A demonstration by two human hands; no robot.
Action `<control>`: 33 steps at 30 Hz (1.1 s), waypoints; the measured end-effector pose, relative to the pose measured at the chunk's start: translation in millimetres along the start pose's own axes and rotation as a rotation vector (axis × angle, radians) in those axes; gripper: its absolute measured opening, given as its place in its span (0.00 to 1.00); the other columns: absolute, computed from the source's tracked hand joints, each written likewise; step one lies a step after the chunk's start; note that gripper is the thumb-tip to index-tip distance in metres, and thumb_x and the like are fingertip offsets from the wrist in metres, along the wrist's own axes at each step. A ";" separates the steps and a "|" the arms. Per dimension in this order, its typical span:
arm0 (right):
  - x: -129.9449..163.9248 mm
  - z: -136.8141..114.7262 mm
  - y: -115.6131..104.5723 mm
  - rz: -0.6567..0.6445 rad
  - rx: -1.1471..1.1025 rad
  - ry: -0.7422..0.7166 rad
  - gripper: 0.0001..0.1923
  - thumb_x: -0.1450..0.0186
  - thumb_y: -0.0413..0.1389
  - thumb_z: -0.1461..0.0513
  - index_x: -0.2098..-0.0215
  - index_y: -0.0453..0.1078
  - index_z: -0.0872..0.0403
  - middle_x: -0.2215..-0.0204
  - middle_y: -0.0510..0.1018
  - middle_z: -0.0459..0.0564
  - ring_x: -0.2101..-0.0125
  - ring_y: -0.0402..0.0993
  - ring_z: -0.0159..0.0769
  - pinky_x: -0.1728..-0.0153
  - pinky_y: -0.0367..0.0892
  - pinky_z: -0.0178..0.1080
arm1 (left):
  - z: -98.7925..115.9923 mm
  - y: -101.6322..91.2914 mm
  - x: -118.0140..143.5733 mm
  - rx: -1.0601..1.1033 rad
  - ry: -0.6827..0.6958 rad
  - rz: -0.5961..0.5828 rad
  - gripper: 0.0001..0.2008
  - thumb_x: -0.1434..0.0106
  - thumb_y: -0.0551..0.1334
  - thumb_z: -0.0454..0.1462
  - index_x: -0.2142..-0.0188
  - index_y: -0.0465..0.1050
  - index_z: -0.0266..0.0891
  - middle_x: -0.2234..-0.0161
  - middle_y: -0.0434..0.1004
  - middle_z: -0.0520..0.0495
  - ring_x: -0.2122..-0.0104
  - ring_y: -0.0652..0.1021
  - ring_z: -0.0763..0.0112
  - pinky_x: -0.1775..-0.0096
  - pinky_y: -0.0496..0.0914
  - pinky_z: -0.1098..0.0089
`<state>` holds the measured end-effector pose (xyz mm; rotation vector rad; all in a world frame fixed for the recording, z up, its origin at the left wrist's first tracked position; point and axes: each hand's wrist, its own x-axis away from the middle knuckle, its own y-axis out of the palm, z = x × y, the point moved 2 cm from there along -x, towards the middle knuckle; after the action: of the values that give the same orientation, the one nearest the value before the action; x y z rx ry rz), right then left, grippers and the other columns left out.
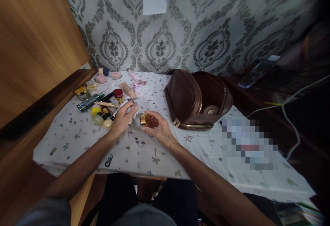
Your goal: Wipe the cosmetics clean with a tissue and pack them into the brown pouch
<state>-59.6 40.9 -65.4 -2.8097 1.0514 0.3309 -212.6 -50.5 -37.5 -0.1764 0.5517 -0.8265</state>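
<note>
Head view: the right hand [162,131] grasps a gold-lidded jar [144,120], tipped sideways, over the patterned tablecloth [139,157]. The left hand [123,119] holds a crumpled white wipe [137,109] just beside the jar. An unzipped brown toiletry bag [183,97] stands to the right; a red-lidded jar [118,93] and a beige tube [127,90] lie beyond the left hand.

Am standing in what is looking like home, maybe bedroom or dressing corner. Ornate grey-patterned wall covering [161,49] is rising behind low table; white cloth [82,140], dotted with small plant motifs, is draping tabletop. Cosmetics [127,90] are crowding left part, vanity-fashion. Brown bag [183,99] is gaping open farther right. Wooden panel [33,30], seemingly furniture, is bordering left side.
</note>
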 end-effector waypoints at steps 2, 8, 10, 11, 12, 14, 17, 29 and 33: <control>-0.6 1.6 2.4 -0.034 -0.159 0.089 0.31 0.54 0.72 0.55 0.53 0.73 0.47 0.60 0.77 0.47 0.63 0.73 0.37 0.60 0.69 0.42 | -3.6 1.1 -1.7 0.068 -0.036 0.020 0.10 0.36 0.59 0.43 0.69 0.71 0.40 0.70 0.71 0.52 0.67 0.70 0.70 0.65 0.64 0.73; -3.7 1.5 -0.2 0.077 -0.413 0.188 0.24 0.52 0.71 0.53 0.58 0.75 0.49 0.69 0.74 0.43 0.73 0.66 0.30 0.73 0.63 0.35 | -11.4 6.1 3.9 0.281 -0.263 0.001 0.13 0.36 0.61 0.47 0.58 0.74 0.43 0.70 0.70 0.52 0.75 0.68 0.73 0.75 0.62 0.75; -4.2 0.1 -0.4 0.081 -0.457 0.190 0.23 0.51 0.71 0.54 0.59 0.75 0.50 0.71 0.73 0.43 0.75 0.64 0.28 0.74 0.61 0.35 | -10.3 5.1 4.5 0.268 -0.211 -0.022 0.14 0.37 0.62 0.46 0.54 0.75 0.43 0.66 0.74 0.50 0.71 0.72 0.71 0.71 0.66 0.74; -4.3 -0.5 -0.2 0.078 -0.474 0.194 0.22 0.51 0.71 0.54 0.60 0.75 0.51 0.71 0.73 0.43 0.75 0.64 0.28 0.74 0.62 0.34 | -9.1 4.0 4.4 0.250 -0.172 -0.018 0.14 0.37 0.63 0.44 0.54 0.76 0.43 0.63 0.75 0.49 0.68 0.73 0.69 0.68 0.67 0.73; -4.3 -0.9 0.1 0.078 -0.492 0.202 0.22 0.51 0.71 0.54 0.60 0.75 0.51 0.71 0.74 0.43 0.75 0.64 0.28 0.74 0.62 0.34 | -7.6 2.7 4.1 0.231 -0.136 -0.010 0.14 0.37 0.63 0.43 0.53 0.76 0.43 0.61 0.77 0.49 0.64 0.75 0.68 0.64 0.69 0.71; -4.3 -0.7 0.8 0.081 -0.537 0.233 0.21 0.52 0.72 0.54 0.62 0.75 0.51 0.71 0.74 0.42 0.75 0.66 0.27 0.74 0.62 0.33 | -3.7 0.3 3.6 0.210 -0.082 -0.001 0.15 0.37 0.63 0.42 0.52 0.77 0.42 0.57 0.78 0.47 0.59 0.76 0.65 0.56 0.69 0.68; -4.7 1.1 1.2 0.098 -0.609 0.293 0.20 0.52 0.72 0.54 0.65 0.73 0.52 0.72 0.74 0.41 0.75 0.67 0.26 0.74 0.64 0.32 | 4.9 -1.8 4.0 0.212 -0.020 -0.027 0.15 0.37 0.63 0.41 0.51 0.77 0.42 0.54 0.79 0.46 0.53 0.76 0.62 0.49 0.67 0.64; -13.0 9.5 -8.7 0.111 -0.795 0.460 0.20 0.50 0.71 0.51 0.67 0.70 0.51 0.75 0.74 0.42 0.77 0.68 0.28 0.78 0.69 0.32 | 17.0 0.4 4.9 0.168 0.125 -0.145 0.09 0.42 0.63 0.35 0.62 0.81 0.41 0.57 0.78 0.45 0.52 0.75 0.60 0.46 0.65 0.62; -11.0 6.0 -8.3 0.079 -0.768 0.463 0.22 0.50 0.71 0.49 0.67 0.70 0.50 0.75 0.74 0.43 0.79 0.68 0.29 0.81 0.67 0.32 | 6.6 -0.3 4.3 0.149 0.028 -0.050 0.13 0.41 0.62 0.35 0.57 0.80 0.41 0.58 0.77 0.47 0.55 0.76 0.62 0.52 0.69 0.65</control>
<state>-63.2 55.2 -68.2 -3.6593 1.3516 0.0932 -207.0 -54.3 -33.6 -0.0419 0.5112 -0.9166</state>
